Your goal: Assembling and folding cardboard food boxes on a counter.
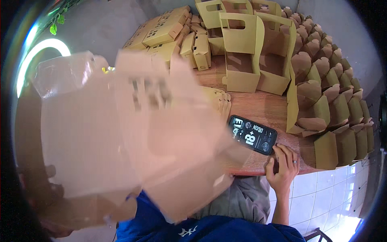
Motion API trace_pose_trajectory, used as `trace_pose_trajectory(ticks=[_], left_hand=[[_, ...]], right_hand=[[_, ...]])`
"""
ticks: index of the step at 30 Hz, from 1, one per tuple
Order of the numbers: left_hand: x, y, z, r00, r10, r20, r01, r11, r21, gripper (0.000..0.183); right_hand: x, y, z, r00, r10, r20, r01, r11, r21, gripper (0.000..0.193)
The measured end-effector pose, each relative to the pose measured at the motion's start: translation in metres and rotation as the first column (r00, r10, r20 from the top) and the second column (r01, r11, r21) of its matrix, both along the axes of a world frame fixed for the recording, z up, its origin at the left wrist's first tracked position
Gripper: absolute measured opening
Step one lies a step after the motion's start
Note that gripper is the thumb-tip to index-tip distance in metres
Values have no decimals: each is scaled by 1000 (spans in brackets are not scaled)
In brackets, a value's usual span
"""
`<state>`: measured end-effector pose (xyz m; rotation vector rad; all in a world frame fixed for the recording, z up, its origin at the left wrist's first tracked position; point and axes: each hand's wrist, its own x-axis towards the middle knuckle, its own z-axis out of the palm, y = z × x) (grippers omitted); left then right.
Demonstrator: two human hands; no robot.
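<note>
A large light-brown cardboard box blank (92, 141) with creased flaps and dark printing fills the left side, close up and smeared by motion. At its shadowed left edge, fingers of my left hand (55, 188) grip it; the rest of that hand is mostly hidden. My right hand (283, 167), with a ring on one finger, rests at the table's front edge with its fingers apart, holding nothing. Its fingertips lie beside the lower right corner of a black phone (253, 135) with white printed graphics. The blank's right corner comes close to the phone in the picture.
Flat cardboard pieces (219, 101) lie partly behind the blank on the wooden table (258, 107). Closed boxes (163, 30) are piled at the back. Carriers with handle slots (242, 52) stand mid-back; rows of small open boxes (310, 105) line the right. A ring light (42, 50) glows far left.
</note>
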<state>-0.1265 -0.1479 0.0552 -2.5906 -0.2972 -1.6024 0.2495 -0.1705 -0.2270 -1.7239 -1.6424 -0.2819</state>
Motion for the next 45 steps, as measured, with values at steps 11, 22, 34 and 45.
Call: trace_pose_trajectory(ticks=[11,22,34,45], left_hand=[[73,56,-164,691,715,106,-690,608,393,23],[62,40,-181,589,574,-569,-594,785,176,51],[60,22,-174,473,403,-784,-687,726,-41,70],[57,12,-178,564,-36,-825,-654,591,-473,71]], right_hand=[[-2,-2,0,1000,7,8,-7,1000,-26,32],[-6,0,-1,1000,8,8,-7,999,-39,33],[2,-2,-3,998,34,53,-30,997,-73,32],[-9,-3,0,990,136,46,-136,991,-2,32]])
